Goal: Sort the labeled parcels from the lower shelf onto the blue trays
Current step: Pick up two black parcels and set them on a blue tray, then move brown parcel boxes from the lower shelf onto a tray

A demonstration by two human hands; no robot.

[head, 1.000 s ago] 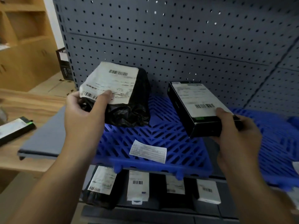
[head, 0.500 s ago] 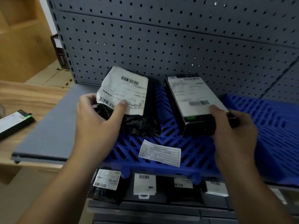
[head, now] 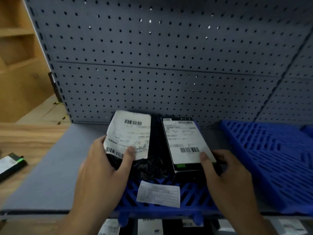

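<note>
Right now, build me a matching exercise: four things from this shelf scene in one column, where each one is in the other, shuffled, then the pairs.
1 black bag parcel
2 black box parcel
3 loose label
4 black device with green light

A in the right hand
B on the wooden table
C in the left hand
D on the blue tray, untouched

Pairs: 1-C, 2-A, 3-D, 4-B.

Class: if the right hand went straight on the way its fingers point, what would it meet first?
The right hand grips the black rectangular labelled box; beyond it, probably the grey perforated metal back panel, though depth is unclear.
</note>
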